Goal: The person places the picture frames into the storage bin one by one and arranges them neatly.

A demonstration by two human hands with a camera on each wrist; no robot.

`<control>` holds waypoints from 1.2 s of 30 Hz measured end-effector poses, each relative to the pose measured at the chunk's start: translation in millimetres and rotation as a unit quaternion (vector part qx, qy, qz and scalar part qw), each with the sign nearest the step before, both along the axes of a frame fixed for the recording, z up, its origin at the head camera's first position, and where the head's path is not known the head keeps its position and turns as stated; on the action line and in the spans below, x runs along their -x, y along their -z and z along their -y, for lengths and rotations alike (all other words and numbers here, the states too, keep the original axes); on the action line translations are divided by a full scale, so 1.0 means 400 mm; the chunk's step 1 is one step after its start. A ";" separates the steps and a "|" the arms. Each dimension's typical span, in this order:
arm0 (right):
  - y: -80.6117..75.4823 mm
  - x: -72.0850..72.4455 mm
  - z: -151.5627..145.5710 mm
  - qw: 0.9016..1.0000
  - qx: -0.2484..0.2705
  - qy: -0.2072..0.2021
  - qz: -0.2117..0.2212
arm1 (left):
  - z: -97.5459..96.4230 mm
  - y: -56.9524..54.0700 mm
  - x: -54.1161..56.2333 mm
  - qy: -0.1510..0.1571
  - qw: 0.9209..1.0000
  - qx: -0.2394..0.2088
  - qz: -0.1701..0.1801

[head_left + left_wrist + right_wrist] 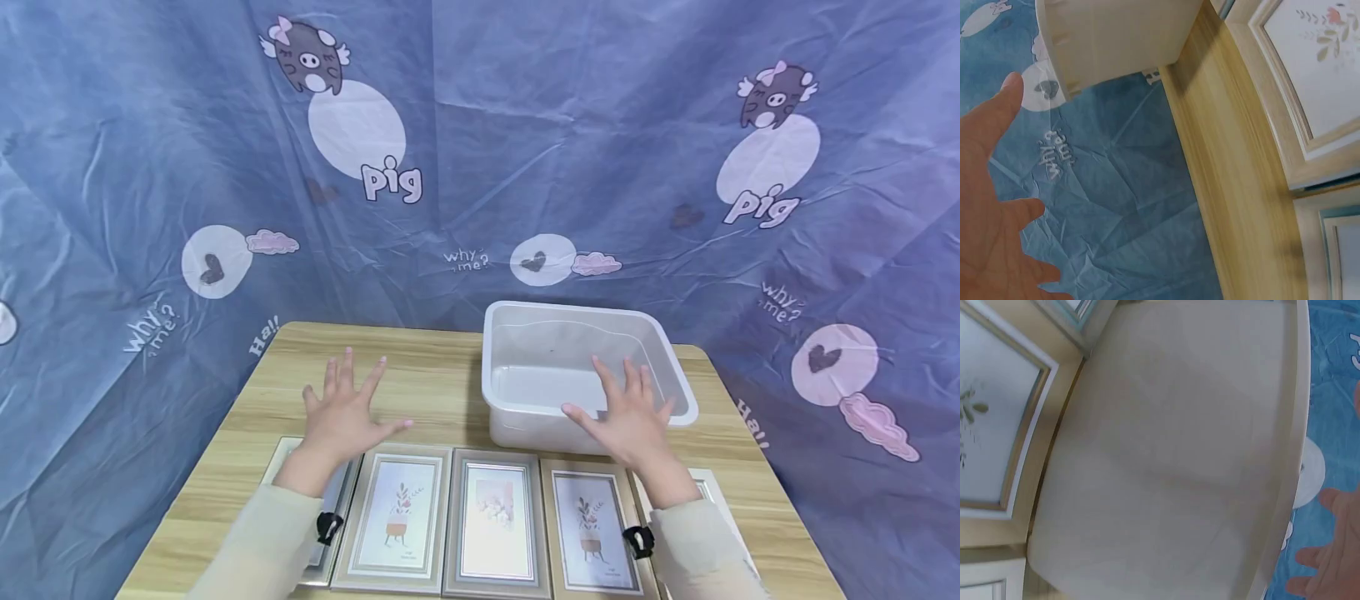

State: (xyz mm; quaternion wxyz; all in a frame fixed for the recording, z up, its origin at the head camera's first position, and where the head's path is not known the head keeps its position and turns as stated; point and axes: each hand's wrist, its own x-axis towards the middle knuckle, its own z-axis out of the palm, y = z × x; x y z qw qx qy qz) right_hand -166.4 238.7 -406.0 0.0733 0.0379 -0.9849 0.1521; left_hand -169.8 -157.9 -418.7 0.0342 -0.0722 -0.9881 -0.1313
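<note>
My left hand (343, 421) hovers over the table with its fingers spread, holding nothing. Below its wrist lies the leftmost picture frame (285, 454), partly hidden by the arm. My right hand (632, 421), fingers also spread, hangs above the near right side of a white plastic bin (525, 429) and holds nothing. In a row along the near side lie a beige frame with a plant print (397, 517), a silver frame (495, 525) and a tan frame with a plant print (592, 529). Under the right forearm shows a white frame (716, 492), mostly covered.
The wooden table (420, 367) carries the bin at its back right, directly behind the frames. A blue cloth curtain (465, 150) with pig prints hangs behind the table and at both sides. Each wrist wears a black strap (328, 527).
</note>
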 end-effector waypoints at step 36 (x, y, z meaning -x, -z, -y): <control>-0.019 0.036 -0.185 0.995 0.039 0.074 -0.046 | 0.222 0.049 -0.018 -0.067 0.996 -0.053 -0.009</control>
